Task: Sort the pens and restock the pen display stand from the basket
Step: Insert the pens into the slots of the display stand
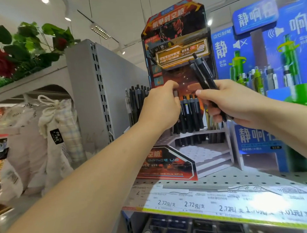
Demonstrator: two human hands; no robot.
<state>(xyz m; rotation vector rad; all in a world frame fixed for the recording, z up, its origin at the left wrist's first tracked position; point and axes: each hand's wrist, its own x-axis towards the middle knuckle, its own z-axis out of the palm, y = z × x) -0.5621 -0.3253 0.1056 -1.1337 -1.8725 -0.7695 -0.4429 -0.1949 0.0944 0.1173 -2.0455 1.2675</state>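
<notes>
A pegboard shelf point(223, 181) carries everything, with price labels point(189, 204) along its front edge. At the shelf's right end stands a blue and green pen display point(265, 85), its rows of green and white pens upright near the back. Just beside it, toward the shelf's left end, stands the red and black pen display stand point(176, 44), a tall printed backboard over stepped, perforated grey tiers whose front steps are bare. Beyond the shelf's left edge hang pale cloth bags point(48, 129) under a ledge of artificial flowers point(12, 52). Both bare forearms reach up over the shelf's front edge to the stand. The left hand point(160, 108) is at the stand's left side with curled fingers pinching the top of one dark pen point(175, 93) at the back row, beside the row of black pens point(191, 114) already standing upright in the rear tier. The right hand point(226, 101) is just in front of the stand's right side, fingers closed round a bundle of black pens point(203, 72) that tilts up and to the left, their clicker ends overlapping the backboard. The basket is out of view.
</notes>
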